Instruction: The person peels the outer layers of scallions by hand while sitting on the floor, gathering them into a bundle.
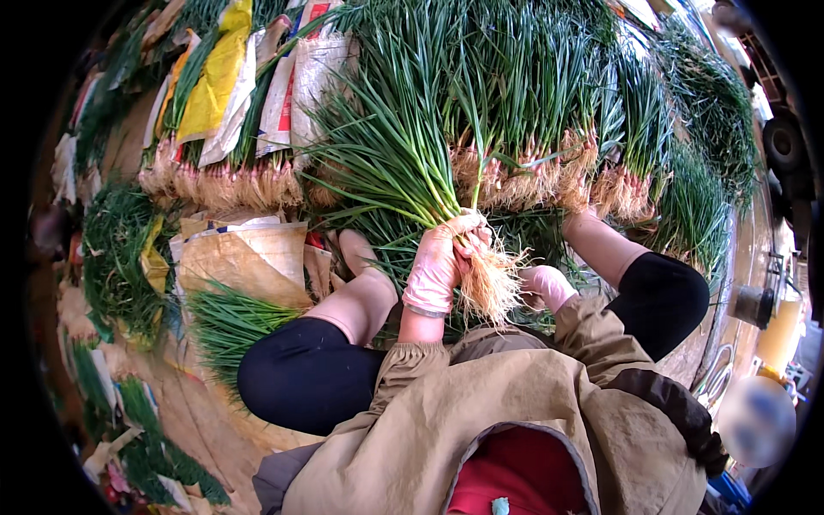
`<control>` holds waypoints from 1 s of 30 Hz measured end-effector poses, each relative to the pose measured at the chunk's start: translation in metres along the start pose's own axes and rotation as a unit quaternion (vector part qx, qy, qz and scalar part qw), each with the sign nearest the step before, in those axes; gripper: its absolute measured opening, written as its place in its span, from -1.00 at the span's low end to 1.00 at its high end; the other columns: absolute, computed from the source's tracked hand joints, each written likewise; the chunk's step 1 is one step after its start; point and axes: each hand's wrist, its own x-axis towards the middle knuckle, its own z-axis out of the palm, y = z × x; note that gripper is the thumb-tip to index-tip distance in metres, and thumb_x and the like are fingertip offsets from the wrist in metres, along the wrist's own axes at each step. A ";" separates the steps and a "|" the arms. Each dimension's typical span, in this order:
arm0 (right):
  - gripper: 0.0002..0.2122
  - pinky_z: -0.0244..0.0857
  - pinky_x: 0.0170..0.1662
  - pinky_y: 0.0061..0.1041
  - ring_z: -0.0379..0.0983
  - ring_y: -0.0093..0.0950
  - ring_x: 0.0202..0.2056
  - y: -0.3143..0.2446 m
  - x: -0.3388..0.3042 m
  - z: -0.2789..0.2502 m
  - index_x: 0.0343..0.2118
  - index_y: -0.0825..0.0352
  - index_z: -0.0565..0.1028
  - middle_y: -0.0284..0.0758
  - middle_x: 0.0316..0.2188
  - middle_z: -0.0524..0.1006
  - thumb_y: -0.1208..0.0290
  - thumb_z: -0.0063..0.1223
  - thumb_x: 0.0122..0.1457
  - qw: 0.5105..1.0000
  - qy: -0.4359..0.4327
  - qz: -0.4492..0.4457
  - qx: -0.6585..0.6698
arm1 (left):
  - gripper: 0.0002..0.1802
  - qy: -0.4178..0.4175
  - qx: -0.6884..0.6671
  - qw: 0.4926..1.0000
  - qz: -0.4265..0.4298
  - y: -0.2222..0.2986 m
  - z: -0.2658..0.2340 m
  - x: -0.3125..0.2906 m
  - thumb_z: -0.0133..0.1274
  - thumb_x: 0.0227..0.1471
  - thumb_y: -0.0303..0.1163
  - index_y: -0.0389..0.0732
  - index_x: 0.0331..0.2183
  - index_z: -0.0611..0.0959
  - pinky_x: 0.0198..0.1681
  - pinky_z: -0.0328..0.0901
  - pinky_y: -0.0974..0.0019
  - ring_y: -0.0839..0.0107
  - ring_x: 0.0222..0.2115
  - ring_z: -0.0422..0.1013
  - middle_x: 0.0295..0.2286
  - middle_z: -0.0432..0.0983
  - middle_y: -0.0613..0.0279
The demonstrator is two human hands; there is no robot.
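Note:
My left hand, in a thin pinkish glove, is closed around the base of a bunch of spring onions. The long green leaves fan out away from me, up and to the left. Below the grip, pinkish bulbs and a tangle of pale roots hang toward my lap. Just right of these roots is my right hand, gloved as well; its fingers are mostly hidden, so I cannot tell whether they grip anything. Beyond both hands, a row of more spring onions lies with the roots toward me.
At the far left, several bundles lie under yellow and white woven sacks. A tan sack is beside my left knee, with loose greens next to it. My bent knees flank the work. A wheel stands at the far right edge.

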 end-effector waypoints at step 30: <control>-0.79 0.31 -0.26 -0.58 0.42 -0.50 -0.35 -0.190 -0.076 -0.047 -0.28 0.33 0.50 -0.41 -0.45 0.49 0.34 -0.07 0.11 0.949 0.141 -0.267 -0.093 | -0.91 0.056 0.145 0.987 -0.028 -0.019 0.031 0.006 0.03 -0.09 -0.48 -0.27 -0.44 0.50 -0.71 0.19 0.63 0.62 -0.74 0.22 -0.65 0.37 0.26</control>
